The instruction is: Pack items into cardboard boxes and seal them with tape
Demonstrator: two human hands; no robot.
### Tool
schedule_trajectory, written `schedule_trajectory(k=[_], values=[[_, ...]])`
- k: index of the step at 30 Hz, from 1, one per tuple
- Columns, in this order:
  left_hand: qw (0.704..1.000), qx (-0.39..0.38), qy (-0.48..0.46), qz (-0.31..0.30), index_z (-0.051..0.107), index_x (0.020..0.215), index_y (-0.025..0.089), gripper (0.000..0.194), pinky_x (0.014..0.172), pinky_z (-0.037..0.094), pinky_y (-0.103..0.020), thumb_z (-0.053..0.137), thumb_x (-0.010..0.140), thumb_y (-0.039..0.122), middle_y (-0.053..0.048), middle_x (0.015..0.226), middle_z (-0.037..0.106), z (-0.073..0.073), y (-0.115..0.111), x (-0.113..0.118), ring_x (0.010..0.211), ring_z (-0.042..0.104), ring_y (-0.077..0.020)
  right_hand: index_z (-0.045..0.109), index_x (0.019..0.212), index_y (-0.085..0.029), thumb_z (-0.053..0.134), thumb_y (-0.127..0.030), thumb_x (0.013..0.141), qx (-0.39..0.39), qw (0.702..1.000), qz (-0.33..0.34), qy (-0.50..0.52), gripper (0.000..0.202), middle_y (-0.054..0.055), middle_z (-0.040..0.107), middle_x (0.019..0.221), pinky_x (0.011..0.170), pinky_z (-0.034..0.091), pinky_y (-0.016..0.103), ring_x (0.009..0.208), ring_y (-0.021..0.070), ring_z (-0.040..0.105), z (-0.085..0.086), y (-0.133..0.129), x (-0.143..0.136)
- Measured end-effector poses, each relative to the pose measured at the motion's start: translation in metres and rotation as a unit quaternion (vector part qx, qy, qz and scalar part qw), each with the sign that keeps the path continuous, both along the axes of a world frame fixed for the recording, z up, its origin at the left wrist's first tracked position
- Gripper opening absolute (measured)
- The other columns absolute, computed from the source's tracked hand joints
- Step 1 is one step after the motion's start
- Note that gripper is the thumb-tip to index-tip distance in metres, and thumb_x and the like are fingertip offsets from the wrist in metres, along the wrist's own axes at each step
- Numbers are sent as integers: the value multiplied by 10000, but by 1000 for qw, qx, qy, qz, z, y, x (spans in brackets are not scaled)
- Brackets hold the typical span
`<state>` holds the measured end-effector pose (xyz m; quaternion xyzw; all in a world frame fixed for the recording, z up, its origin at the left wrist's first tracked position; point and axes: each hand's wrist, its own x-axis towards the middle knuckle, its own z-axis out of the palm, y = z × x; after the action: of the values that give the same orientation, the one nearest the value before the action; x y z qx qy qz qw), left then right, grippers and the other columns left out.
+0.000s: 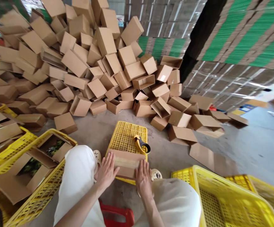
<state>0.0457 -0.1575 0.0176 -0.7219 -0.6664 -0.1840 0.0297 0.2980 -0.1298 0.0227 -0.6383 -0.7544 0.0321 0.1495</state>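
Two hands lie flat on one small cardboard box [127, 162] in the head view. Your left hand [106, 171] presses its open palm and spread fingers against the box's left end, and your right hand [143, 178] does the same on its right end; neither hand grips anything. The box rests on the near edge of an upturned yellow crate [125, 137] that stands on the concrete floor [245, 148] between your knees, with a strip of tape along its top. Just beyond the box, on the crate, sits a yellow-and-black tape dispenser [141, 144], touching neither hand. To your left, another yellow crate [44, 189] holds open boxes with something green inside. A further yellow crate [222, 198] stands at your right. Past the upturned crate, a large heap of empty cardboard boxes [92, 69] spreads across the floor. A red stool [118, 216] shows beneath you.
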Motion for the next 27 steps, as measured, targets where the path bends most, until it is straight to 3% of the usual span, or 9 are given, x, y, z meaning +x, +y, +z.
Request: schedule_trajectory(k=[4,9,12,16,20,24,27], values=[[1000,-2,-1,18,362,1657,39,689,1278,353,-576,457,1084,410,-243,1712,376,4,2,15,1602,361,-373,495,1594,-26,301,-369,1110,28,999,24,24,624,261,443,1665,1259,338,594,1591,383,375,-3,-10,-37],[999,-14,-13,-41,429,1637,92,581,1273,371,-538,387,1095,298,-189,1700,424,10,-4,24,1596,388,-322,495,1613,-102,326,-177,1070,-3,996,88,32,573,201,472,1664,1277,340,544,1592,306,392,11,-32,-77],[998,-28,-28,-55,435,1638,120,590,1282,350,-547,388,1104,365,-174,1699,432,10,-8,14,1592,395,-323,506,1609,-130,354,-204,1074,-28,997,66,43,561,184,471,1667,1289,322,551,1589,293,400,18,-30,-60],[997,-35,-64,12,387,1647,58,735,1263,355,-590,388,1087,534,-244,1720,360,6,-11,-2,1603,354,-392,508,1588,-51,443,-369,1064,-89,979,-50,174,617,239,428,1679,1280,322,580,1600,361,363,25,-20,-10],[984,-47,-150,86,294,1662,20,934,1164,476,-534,423,1026,693,-310,1724,303,5,-5,-8,1563,410,-432,598,1501,-53,531,-600,988,-184,916,-103,342,752,237,695,1431,1113,525,504,1361,374,644,30,-13,14],[939,-192,-233,165,277,1637,-5,1004,1087,524,-465,520,970,705,-335,1608,489,14,11,-18,1425,591,-411,720,1337,-125,613,-671,923,-211,867,-111,439,693,150,798,1255,985,595,399,1159,324,749,36,0,7],[906,-288,-259,171,494,1500,51,812,1032,541,-422,529,975,669,-272,1432,681,21,25,-31,1321,680,-383,738,1309,-153,649,-673,904,-206,861,-144,443,665,150,793,1269,1016,574,387,1186,330,736,37,15,0]])
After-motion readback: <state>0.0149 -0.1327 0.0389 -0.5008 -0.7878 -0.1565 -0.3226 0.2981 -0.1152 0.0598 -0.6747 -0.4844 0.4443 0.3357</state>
